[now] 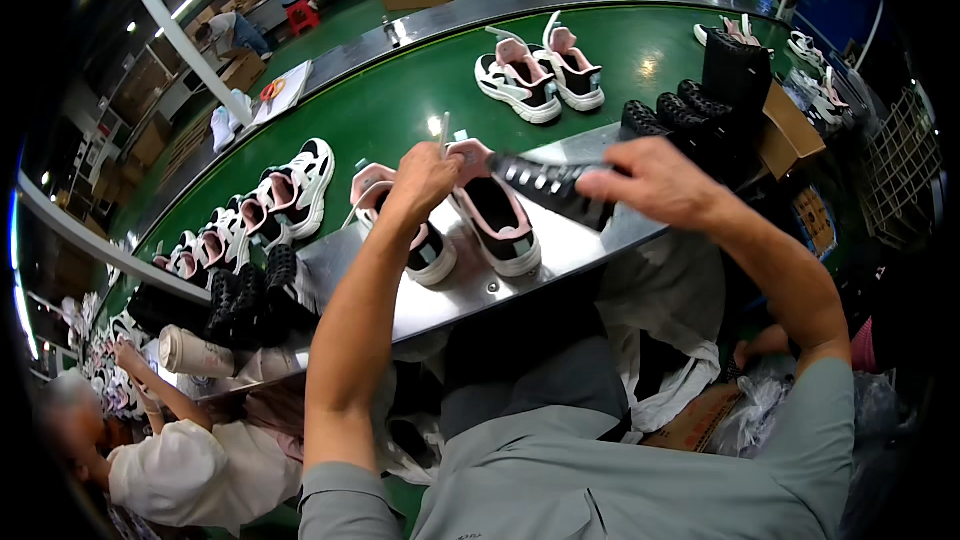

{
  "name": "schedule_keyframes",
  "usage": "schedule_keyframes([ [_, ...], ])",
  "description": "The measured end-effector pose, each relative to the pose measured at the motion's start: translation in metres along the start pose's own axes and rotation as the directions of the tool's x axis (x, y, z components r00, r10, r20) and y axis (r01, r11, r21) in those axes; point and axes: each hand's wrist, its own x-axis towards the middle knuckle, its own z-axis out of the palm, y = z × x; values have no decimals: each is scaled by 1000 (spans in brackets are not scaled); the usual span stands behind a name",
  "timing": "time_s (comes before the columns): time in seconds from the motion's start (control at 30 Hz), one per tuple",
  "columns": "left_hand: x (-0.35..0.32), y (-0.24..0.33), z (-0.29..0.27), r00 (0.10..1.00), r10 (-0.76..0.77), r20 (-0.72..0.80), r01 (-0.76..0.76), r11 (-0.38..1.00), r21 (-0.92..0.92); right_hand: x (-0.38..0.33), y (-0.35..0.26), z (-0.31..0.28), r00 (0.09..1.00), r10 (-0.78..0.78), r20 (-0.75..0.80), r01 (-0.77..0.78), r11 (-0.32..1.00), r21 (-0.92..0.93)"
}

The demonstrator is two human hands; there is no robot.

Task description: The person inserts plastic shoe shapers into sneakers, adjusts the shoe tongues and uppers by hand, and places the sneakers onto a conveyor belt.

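The pink-lined shoe (510,248) stands on the metal worktop (553,249). Left hand (428,180): pinching the shoe near its tongue (470,154). Right hand (655,180): gripping the black ribbed form (545,183) above the worktop. Probable step: insertion; align form and shoe, enter slowly, without folding the tongue

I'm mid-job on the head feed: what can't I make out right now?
All in the head view:
Left hand: its own back hides whether, and what, it grips.
Black ridged piece: blurred, apparently by motion; the right hand covers its near end.
Left sneaker of the near pair: partly hidden behind the left hand and left forearm.
Gray shirt: cut off by the lower edge.
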Motion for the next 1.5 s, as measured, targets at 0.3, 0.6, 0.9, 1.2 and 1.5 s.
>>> schedule_keyframes([
  [0.3,-26,36,0,992,49,120,-33,990,-134,29,-8,22,974,206,94,-210,977,26],
  [0.6,-19,65,21,947,269,174,-226,946,-232,33,-8,96,989,-64,-135,-15,856,-518],
  [0.9,-21,68,38,958,246,146,-207,948,-240,63,0,107,978,165,-130,-203,898,-391],
  [1.2,-67,66,58,998,-24,-51,11,972,-236,44,46,74,959,233,-164,-252,962,-105],
  [1.5,-51,29,78,995,-45,-94,35,994,-100,72,25,128,955,156,-251,-221,941,-254],
])
